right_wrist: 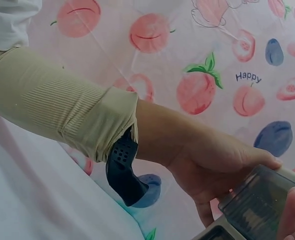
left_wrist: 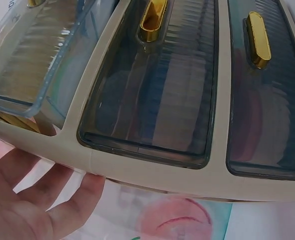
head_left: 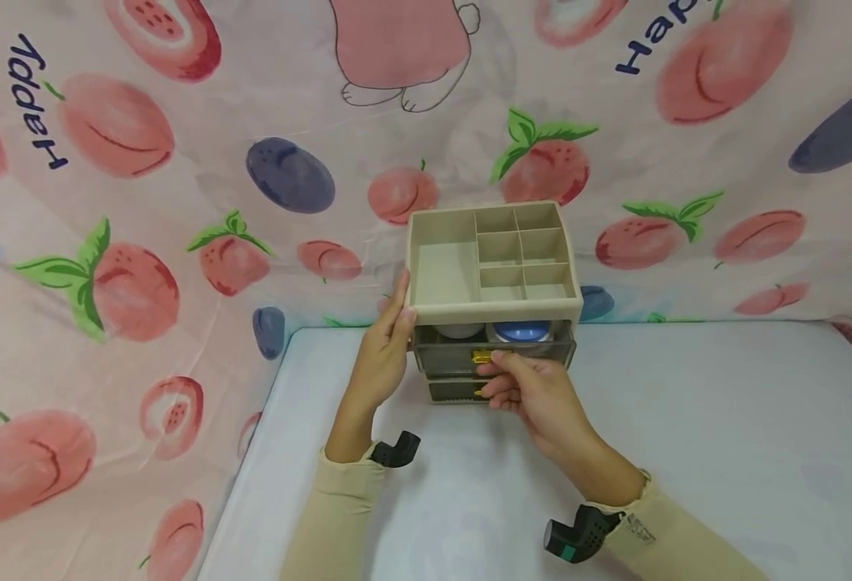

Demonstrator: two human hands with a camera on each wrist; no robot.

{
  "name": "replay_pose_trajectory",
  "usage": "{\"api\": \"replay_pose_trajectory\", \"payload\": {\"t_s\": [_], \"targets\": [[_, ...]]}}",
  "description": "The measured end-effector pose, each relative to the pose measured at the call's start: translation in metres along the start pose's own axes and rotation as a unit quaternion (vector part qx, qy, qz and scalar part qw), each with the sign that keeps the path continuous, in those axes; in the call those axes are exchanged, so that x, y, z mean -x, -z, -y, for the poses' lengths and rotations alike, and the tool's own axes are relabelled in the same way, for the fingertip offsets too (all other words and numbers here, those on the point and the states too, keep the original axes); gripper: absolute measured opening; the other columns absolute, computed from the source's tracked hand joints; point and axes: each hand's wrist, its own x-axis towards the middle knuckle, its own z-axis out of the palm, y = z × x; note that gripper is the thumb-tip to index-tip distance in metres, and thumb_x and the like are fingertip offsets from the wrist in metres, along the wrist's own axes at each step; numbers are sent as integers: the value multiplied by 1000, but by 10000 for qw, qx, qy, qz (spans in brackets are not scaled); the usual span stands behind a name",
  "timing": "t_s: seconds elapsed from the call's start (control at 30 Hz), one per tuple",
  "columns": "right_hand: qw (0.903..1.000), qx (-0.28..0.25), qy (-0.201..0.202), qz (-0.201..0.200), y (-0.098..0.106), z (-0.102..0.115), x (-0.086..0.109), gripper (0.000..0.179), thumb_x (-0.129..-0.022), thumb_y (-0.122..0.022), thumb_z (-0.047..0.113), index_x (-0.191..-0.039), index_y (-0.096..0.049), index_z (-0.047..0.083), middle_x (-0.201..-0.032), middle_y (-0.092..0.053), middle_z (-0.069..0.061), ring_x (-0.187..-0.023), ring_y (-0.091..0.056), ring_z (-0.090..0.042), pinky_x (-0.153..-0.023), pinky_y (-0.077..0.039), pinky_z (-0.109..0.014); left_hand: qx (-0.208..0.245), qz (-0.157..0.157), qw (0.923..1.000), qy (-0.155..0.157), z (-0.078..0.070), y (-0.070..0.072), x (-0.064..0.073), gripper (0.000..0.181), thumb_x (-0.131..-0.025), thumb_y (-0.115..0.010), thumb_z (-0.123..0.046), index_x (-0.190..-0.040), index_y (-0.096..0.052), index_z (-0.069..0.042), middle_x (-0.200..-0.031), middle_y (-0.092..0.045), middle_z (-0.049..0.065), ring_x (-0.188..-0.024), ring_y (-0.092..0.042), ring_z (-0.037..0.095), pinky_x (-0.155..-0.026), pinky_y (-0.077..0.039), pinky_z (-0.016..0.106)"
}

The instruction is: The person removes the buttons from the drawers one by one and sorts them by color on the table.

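Observation:
A beige desktop organizer [head_left: 494,310] with smoky see-through drawers stands at the table's back edge. Its upper drawer [head_left: 446,358] is pulled part way out, with a blue lid [head_left: 522,331] and a pale round thing [head_left: 459,331] inside. My right hand [head_left: 535,395] pinches the gold handle [head_left: 481,356] of that drawer between thumb and fingers. Against the organizer's left side rests my left hand [head_left: 384,355], fingers extended, thumb at the front corner. In the left wrist view, a middle drawer [left_wrist: 152,95] and a bottom drawer [left_wrist: 267,105] sit closed, dim contents showing through.
The organizer's top has one large compartment [head_left: 442,258] and several small ones [head_left: 499,248]. Behind it hangs a pink fruit-print cloth [head_left: 368,145], close to its back. The white table [head_left: 724,428] spreads out in front and to both sides. Each wrist wears a black camera [head_left: 581,534].

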Motion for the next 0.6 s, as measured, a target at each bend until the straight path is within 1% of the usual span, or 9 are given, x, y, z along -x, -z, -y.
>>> {"api": "replay_pose_trajectory", "payload": {"t_s": [0.03, 0.13, 0.27, 0.3, 0.37, 0.43, 0.5, 0.53, 0.6], "targets": [[10000, 9, 0, 5, 0, 0, 1, 35, -104, -59, 22, -100, -72, -10, -65, -71, 1, -59, -66, -12, -64, -57, -25, 7, 1, 10000, -24, 0, 0, 0, 52, -111, -38, -44, -160, -22, -44, -166, -21, -23, -156, -19, 18, -126, -19, 49], [10000, 56, 13, 25, -1, 1, 4, 35, -105, -58, 23, -99, -73, -9, -66, -71, 1, -59, -65, -11, -63, -57, -25, 11, 8, 10000, -67, 1, 1, -1, 52, -112, -38, -42, -161, -22, -42, -166, -21, -23, -156, -19, 18, -127, -19, 48], [9999, 70, -4, 85, -1, 1, 7, 34, -104, -59, 24, -98, -74, -6, -67, -71, 1, -60, -65, -11, -64, -57, -25, -109, -58, 9999, -46, 1, 1, -2, 51, -111, -38, -43, -160, -22, -45, -166, -24, -20, -150, -32, 19, -122, -29, 51], [9999, 61, -20, 96, -1, 1, 8, 34, -104, -60, 24, -98, -74, -6, -67, -71, 1, -60, -65, -11, -64, -57, -25, -118, -74, 9999, -34, 1, 1, -2, 51, -111, -38, -43, -160, -22, -46, -165, -29, -17, -144, -41, 22, -118, -34, 53], [9999, 48, -64, 110, -2, 0, 9, 33, -104, -60, 24, -96, -75, -4, -67, -71, 1, -60, -65, -12, -65, -57, -25, -144, -89, 9999, -11, 2, 1, -2, 51, -111, -37, -45, -160, -22, -47, -165, -30, -16, -140, -44, 22, -114, -38, 55], [9999, 46, -100, 123, -2, -1, 11, 32, -104, -60, 24, -95, -75, -3, -67, -71, 1, -60, -65, -12, -65, -57, -25, -81, -75, 9999, 6, 3, 2, -2, 51, -111, -37, -45, -159, -22, -48, -166, -29, -17, -143, -41, 22, -115, -37, 54], [9998, 42, -121, 139, -2, -2, 13, 31, -104, -60, 24, -95, -75, -2, -66, -71, 1, -60, -65, -11, -65, -57, -25, -29, -47, 10000, 4, 4, 2, -2, 51, -111, -37, -46, -159, -22, -48, -166, -27, -18, -149, -35, 21, -118, -35, 53], [9998, 55, -119, 161, -2, -3, 13, 31, -104, -61, 24, -95, -76, -2, -66, -71, 1, -60, -65, -11, -65, -57, -25, -15, -31, 10000, -8, 4, 2, -2, 51, -111, -37, -45, -160, -22, -47, -166, -23, -20, -153, -26, 18, -122, -30, 53], [9996, 100, -96, 230, -1, -3, 15, 32, -104, -61, 26, -97, -76, -2, -67, -71, 1, -61, -66, -11, -65, -57, -25, 9, -8, 10000, -27, 5, 1, -2, 51, -111, -37, -44, -160, -22, -46, -167, -22, -20, -155, -22, 18, -123, -28, 52]]}}
